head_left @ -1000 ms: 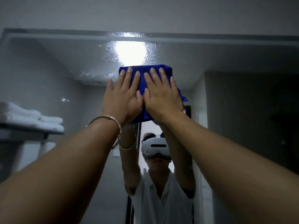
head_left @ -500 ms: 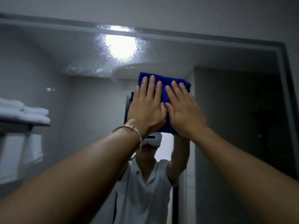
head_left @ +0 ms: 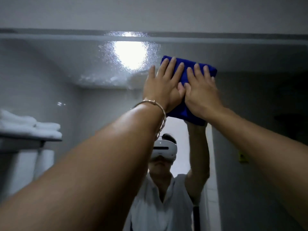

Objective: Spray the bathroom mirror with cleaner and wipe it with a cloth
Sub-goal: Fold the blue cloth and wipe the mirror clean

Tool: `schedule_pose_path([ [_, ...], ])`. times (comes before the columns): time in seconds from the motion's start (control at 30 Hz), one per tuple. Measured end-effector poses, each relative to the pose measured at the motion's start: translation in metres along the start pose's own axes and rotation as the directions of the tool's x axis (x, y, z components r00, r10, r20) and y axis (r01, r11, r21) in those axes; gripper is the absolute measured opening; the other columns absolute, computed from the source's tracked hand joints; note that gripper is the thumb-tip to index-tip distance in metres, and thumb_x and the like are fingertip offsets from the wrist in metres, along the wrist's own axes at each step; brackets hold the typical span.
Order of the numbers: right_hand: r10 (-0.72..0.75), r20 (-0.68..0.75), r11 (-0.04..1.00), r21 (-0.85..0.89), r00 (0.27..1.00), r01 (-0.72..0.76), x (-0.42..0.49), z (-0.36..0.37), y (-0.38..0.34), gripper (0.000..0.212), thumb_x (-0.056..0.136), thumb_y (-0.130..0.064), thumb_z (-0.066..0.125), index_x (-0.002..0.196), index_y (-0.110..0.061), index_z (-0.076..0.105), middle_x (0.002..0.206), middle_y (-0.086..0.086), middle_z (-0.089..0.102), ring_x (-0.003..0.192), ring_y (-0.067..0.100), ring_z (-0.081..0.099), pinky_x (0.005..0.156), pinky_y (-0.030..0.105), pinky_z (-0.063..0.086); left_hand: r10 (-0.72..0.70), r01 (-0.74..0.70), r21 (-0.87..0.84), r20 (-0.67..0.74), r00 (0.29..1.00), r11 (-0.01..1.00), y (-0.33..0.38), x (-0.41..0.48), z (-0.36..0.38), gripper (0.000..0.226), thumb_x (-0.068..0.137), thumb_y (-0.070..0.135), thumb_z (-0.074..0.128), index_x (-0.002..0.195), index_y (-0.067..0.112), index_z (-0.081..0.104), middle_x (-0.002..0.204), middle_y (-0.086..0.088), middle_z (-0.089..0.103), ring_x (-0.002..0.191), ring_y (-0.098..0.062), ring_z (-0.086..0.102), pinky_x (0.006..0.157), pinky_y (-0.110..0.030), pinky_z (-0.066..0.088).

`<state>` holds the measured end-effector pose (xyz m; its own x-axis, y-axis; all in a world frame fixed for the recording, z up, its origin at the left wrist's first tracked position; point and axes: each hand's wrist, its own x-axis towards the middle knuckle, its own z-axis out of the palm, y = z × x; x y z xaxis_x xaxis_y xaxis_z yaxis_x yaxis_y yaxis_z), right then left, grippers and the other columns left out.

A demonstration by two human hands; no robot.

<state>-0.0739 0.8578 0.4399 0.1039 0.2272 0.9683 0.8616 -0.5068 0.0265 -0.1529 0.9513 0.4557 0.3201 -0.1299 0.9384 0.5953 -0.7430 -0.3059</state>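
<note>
The bathroom mirror (head_left: 260,100) fills most of the head view, its top edge running across high up. A folded blue cloth (head_left: 188,67) lies flat against the glass, right of a bright patch of sprayed droplets (head_left: 106,57) around the reflected ceiling light. My left hand (head_left: 163,85), with a thin bangle on the wrist, presses the cloth's left part with straight fingers. Beside it, thumbs touching, my right hand (head_left: 201,90) presses the right part the same way. Both arms are stretched up. No spray bottle is in view.
Reflected at the left is a shelf (head_left: 30,139) with stacked white towels (head_left: 25,125) and more towels hanging under it. My own reflection in a white shirt (head_left: 156,207) stands below the hands. The wall above the mirror is plain grey.
Both hands and the cloth slid down and right from under the light patch, then back up beside its right edge. The view panned right, then left again.
</note>
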Motion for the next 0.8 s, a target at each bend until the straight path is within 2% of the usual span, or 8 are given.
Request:
schedule_pose_path([
  [0.17, -0.057, 0.001, 0.998, -0.009, 0.998, 0.057, 0.022, 0.014, -0.045, 0.054, 0.103, -0.033, 0.021, 0.152, -0.016, 0.004, 0.16, 0.005, -0.004, 0.146, 0.023, -0.01, 0.116, 0.041, -0.005, -0.07, 0.069, -0.048, -0.011, 0.998, 0.996, -0.052, -0.006, 0.0, 0.058, 0.097, 0.035, 0.02, 0.15, 0.02, 0.003, 0.158, -0.003, -0.003, 0.145, -0.018, -0.004, 0.116, -0.047, 0.003],
  [0.5, -0.076, 0.008, 0.996, -0.036, 0.997, 0.076, 0.026, 0.04, -0.134, 0.053, 0.103, -0.031, 0.021, 0.152, -0.016, 0.006, 0.16, 0.004, -0.002, 0.146, 0.023, -0.009, 0.116, 0.04, -0.004, -0.084, 0.082, -0.072, -0.023, 0.996, 0.994, -0.138, -0.044, 0.001, 0.057, 0.098, 0.034, 0.017, 0.151, 0.02, 0.001, 0.158, -0.003, -0.005, 0.145, -0.018, -0.005, 0.115, -0.047, 0.002],
  [0.8, -0.127, 0.011, 0.991, 0.043, 0.992, 0.127, 0.038, 0.094, -0.308, 0.055, 0.102, -0.032, 0.022, 0.152, -0.017, 0.006, 0.16, 0.003, -0.004, 0.145, 0.021, -0.011, 0.116, 0.039, -0.007, -0.103, 0.104, -0.031, 0.017, 0.994, 0.994, -0.312, -0.113, -0.003, 0.056, 0.099, 0.034, 0.017, 0.15, 0.019, -0.001, 0.158, -0.004, -0.007, 0.145, -0.019, -0.005, 0.116, -0.05, 0.003],
])
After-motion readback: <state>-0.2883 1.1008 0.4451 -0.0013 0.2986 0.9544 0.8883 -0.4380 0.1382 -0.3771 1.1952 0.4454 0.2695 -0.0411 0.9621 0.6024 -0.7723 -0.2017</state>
